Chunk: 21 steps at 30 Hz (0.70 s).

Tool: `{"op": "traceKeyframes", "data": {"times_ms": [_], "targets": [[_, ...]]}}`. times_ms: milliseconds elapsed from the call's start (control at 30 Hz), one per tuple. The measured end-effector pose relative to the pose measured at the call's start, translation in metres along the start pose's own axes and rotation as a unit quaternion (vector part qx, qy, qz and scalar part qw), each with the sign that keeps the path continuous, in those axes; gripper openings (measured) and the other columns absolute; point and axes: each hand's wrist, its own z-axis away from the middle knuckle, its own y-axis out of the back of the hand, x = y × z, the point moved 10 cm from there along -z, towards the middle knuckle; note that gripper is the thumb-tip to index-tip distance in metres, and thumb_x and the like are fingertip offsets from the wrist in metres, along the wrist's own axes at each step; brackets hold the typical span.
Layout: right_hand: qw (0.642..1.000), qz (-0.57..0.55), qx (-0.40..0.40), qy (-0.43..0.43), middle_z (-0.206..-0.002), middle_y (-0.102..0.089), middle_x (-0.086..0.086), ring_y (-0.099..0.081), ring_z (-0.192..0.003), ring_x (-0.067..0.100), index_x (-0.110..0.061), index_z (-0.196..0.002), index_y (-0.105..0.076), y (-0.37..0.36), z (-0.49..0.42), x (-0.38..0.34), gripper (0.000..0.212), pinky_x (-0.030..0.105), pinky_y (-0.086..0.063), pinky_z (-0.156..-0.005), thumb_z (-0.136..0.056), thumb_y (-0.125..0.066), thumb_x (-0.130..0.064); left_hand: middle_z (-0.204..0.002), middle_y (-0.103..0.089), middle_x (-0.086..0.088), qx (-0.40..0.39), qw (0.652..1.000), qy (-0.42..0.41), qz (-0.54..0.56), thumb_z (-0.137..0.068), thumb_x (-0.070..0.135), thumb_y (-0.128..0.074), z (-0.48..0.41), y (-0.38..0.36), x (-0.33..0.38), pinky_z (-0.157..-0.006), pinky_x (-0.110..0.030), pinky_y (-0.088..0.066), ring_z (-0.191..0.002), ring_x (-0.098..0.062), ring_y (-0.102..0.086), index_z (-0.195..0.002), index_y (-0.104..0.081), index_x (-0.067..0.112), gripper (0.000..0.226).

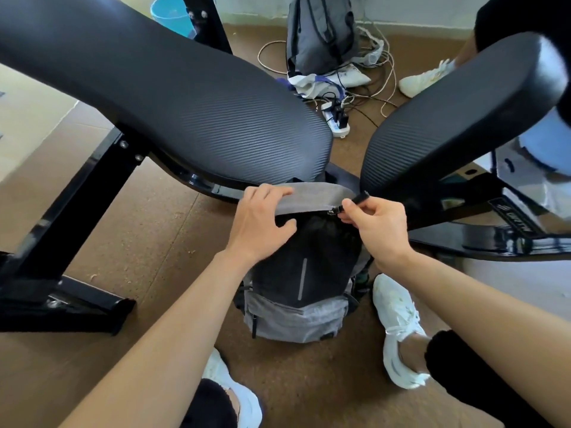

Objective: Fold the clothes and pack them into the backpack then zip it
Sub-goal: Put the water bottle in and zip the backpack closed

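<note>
A grey and black backpack (298, 291) stands upright on the brown floor between my feet, under the gap between two black padded bench parts. My left hand (261, 225) grips the grey top edge of the backpack, fingers over the rim and thumb on the black front panel. My right hand (375, 222) pinches the black zipper pull (360, 199) at the top right of the opening. The zip slider (335, 210) sits near the right end of the top seam. No clothes are visible; the inside of the backpack is hidden.
A black padded bench seat (185, 112) lies to the left and a second pad (457, 112) to the right, on black metal frames. Behind stand another grey backpack (321, 35), a power strip (336, 118) with tangled cables and a blue bucket (168, 12). Another person's white shoe (423, 78) is at the back right.
</note>
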Motion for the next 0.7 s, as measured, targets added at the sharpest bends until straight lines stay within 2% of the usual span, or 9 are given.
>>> {"op": "traceKeyframes", "data": {"times_ms": [67,133,233,300,400,567,700], "targets": [[1.000,0.014,-0.017,0.013,-0.080,-0.078,-0.004,-0.075,-0.082,0.010,-0.017,-0.085,-0.080,-0.002,0.003,-0.004,0.015,0.043,-0.060,-0.090,-0.094,-0.072,-0.026,-0.125,-0.063,0.004,-0.030,0.997,-0.060,-0.040,-0.086,0.042,-0.072,-0.007,-0.016,0.029,-0.101,-0.039,-0.042,-0.117,-0.023,-0.049,-0.137,-0.060,0.023,0.057],[0.999,0.016,-0.028,0.018,-0.081,-0.079,-0.003,-0.075,-0.083,0.011,-0.015,-0.087,-0.081,-0.002,0.003,-0.007,0.015,0.043,-0.061,-0.089,-0.093,-0.073,-0.026,-0.125,-0.064,0.002,-0.068,0.992,-0.067,-0.079,-0.092,0.045,-0.068,-0.013,-0.034,0.041,-0.100,-0.041,-0.044,-0.119,-0.023,-0.053,-0.138,-0.060,0.024,0.052],[1.000,0.013,-0.012,0.009,-0.077,-0.078,-0.004,-0.075,-0.080,0.010,-0.018,-0.081,-0.080,0.005,-0.002,-0.005,0.015,0.039,-0.062,-0.087,-0.092,-0.074,-0.024,-0.110,-0.068,0.003,-0.052,0.995,-0.042,-0.077,-0.096,0.042,-0.064,-0.022,-0.036,0.044,-0.084,-0.037,-0.048,-0.107,-0.020,-0.061,-0.116,-0.070,0.022,0.029],[0.999,0.005,0.027,-0.028,-0.074,-0.077,-0.005,-0.075,-0.078,0.010,-0.022,-0.074,-0.078,0.017,-0.007,0.007,0.019,0.034,-0.062,-0.085,-0.092,-0.074,-0.024,-0.094,-0.063,0.006,-0.025,0.997,-0.030,-0.064,-0.094,0.040,-0.067,-0.025,-0.028,0.042,-0.072,-0.035,-0.044,-0.096,-0.019,-0.060,-0.100,-0.070,0.022,0.019],[0.990,-0.013,0.093,-0.106,-0.071,-0.076,-0.002,-0.075,-0.079,0.016,-0.019,-0.067,-0.076,0.037,-0.007,0.040,0.026,0.036,-0.061,-0.085,-0.092,-0.073,-0.026,-0.084,-0.052,0.010,-0.001,0.997,-0.033,-0.071,-0.094,0.039,-0.068,-0.024,-0.018,0.038,-0.067,-0.033,-0.039,-0.087,-0.019,-0.058,-0.094,-0.068,0.022,0.017],[0.970,-0.030,0.127,-0.205,-0.073,-0.076,-0.001,-0.075,-0.080,0.016,-0.018,-0.069,-0.075,0.055,0.002,0.089,0.025,0.040,-0.058,-0.093,-0.093,-0.074,-0.026,-0.093,-0.065,0.004,0.012,0.998,-0.005,-0.069,-0.095,0.040,-0.067,-0.024,-0.003,0.020,-0.068,-0.032,-0.036,-0.091,-0.021,-0.061,-0.101,-0.072,0.022,0.019],[0.974,-0.035,0.101,-0.199,-0.075,-0.077,0.001,-0.076,-0.078,0.016,-0.015,-0.073,-0.076,0.051,0.002,0.094,0.023,0.038,-0.060,-0.091,-0.094,-0.073,-0.025,-0.099,-0.066,0.001,0.010,0.997,0.031,-0.073,-0.097,0.037,-0.065,-0.026,-0.001,0.012,-0.070,-0.033,-0.037,-0.095,-0.021,-0.060,-0.102,-0.071,0.020,0.018]]}}
